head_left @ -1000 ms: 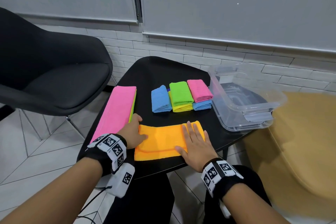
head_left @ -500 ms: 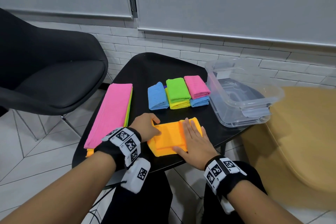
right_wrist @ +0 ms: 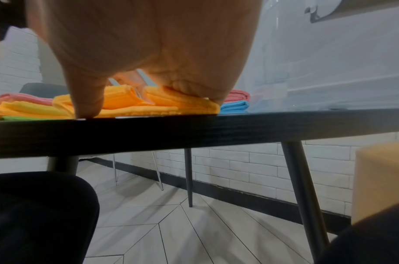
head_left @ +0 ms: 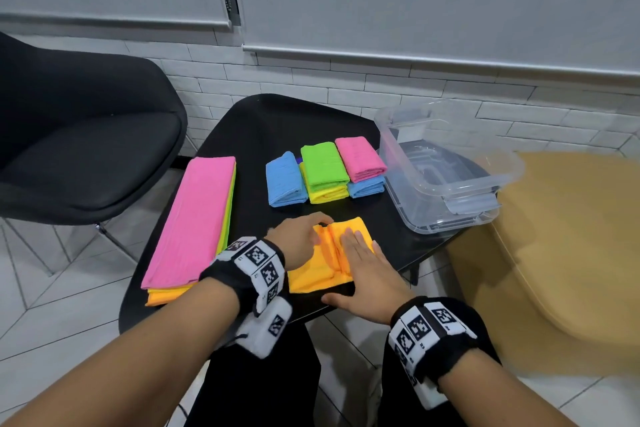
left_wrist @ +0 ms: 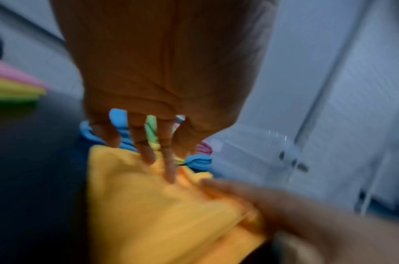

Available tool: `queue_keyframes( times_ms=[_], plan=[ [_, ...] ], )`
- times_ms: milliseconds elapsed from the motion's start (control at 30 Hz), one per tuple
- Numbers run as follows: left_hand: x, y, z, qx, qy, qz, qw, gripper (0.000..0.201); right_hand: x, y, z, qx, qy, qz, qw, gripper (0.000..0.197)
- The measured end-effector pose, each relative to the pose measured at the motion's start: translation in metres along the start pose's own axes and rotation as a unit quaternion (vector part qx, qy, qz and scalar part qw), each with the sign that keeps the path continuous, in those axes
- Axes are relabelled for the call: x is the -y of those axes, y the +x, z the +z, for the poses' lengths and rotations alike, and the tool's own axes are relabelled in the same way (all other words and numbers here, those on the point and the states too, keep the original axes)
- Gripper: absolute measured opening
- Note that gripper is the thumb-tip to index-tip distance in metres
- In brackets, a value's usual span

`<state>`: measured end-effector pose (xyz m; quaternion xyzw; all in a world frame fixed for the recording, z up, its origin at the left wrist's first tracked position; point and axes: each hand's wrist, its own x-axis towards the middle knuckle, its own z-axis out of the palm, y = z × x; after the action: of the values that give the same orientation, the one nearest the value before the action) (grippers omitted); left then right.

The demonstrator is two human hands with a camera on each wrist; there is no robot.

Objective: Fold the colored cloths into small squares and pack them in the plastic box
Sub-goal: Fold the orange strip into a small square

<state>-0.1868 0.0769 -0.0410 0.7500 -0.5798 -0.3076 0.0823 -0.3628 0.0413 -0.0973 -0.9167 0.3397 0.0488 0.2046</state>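
Observation:
An orange cloth (head_left: pixel 311 274) lies folded and bunched at the near edge of the black table (head_left: pixel 277 121). My left hand (head_left: pixel 303 236) lies over its left flap, with straight fingertips (left_wrist: pixel 148 153) pressing down into the fold. My right hand (head_left: pixel 363 260) rests flat on the cloth's right half, its thumb (right_wrist: pixel 85 105) down on the table edge. Behind the cloth sit small folded cloths: a blue one (head_left: pixel 285 180), a green one (head_left: pixel 323 165) on yellow, and a pink one (head_left: pixel 360 158) on blue. The clear plastic box (head_left: pixel 512 170) stands at the right with no cloths in it.
A long stack of unfolded cloths, pink on top (head_left: pixel 197 218), lies along the table's left side. A black chair (head_left: pixel 86 149) stands to the left and a tan cushion (head_left: pixel 571 253) to the right. The white brick wall is behind the table.
My left hand has carried the orange cloth's left end rightward over the middle, so the cloth is now much shorter and bunched. My right hand stayed flat on the right half.

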Motion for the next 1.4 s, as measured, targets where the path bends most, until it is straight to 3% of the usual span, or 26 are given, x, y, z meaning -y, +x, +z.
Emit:
queue_keyframes(
  times_ms=[100, 300, 467, 700, 800, 900, 1000, 1200, 1400],
  plan=[
    [0.019, -0.008, -0.005, 0.033, 0.066, 0.028, 0.997, 0.058, -0.007, 0.004, 0.000, 0.005, -0.001, -0.021, 1.000, 0.115],
    [0.039, -0.018, 0.007, 0.021, 0.035, 0.022, 0.999, 0.039, -0.010, 0.014, -0.010, 0.033, -0.079, -0.066, 0.994, 0.119],
    [0.046, -0.034, 0.024, 0.020, 0.031, 0.072, 0.997, 0.038, -0.010, 0.001, -0.017, 0.047, -0.116, -0.093, 0.988, 0.130],
    [0.044, -0.056, 0.038, 0.042, -0.016, 0.099, 0.994, 0.062, -0.020, -0.020, -0.012, 0.076, -0.182, -0.123, 0.973, 0.133],
    [0.044, -0.060, 0.036, 0.032, 0.045, 0.107, 0.993, 0.075, -0.023, -0.022, -0.007, 0.079, -0.185, -0.123, 0.972, 0.129],
    [0.044, -0.055, 0.031, 0.011, 0.164, 0.171, 0.971, 0.092, -0.022, -0.018, -0.004, 0.065, -0.186, -0.123, 0.973, 0.121],
    [0.046, -0.045, 0.027, 0.047, 0.234, 0.160, 0.958, 0.104, -0.019, -0.016, -0.001, 0.052, -0.194, -0.119, 0.972, 0.112],
    [0.054, -0.037, 0.032, 0.104, 0.280, 0.148, 0.943, 0.096, -0.017, -0.017, 0.005, 0.041, -0.225, -0.077, 0.970, 0.111],
    [0.058, -0.042, 0.036, 0.080, 0.315, 0.165, 0.931, 0.090, -0.010, -0.017, 0.009, 0.014, -0.219, -0.138, 0.966, 0.098]
  ],
)
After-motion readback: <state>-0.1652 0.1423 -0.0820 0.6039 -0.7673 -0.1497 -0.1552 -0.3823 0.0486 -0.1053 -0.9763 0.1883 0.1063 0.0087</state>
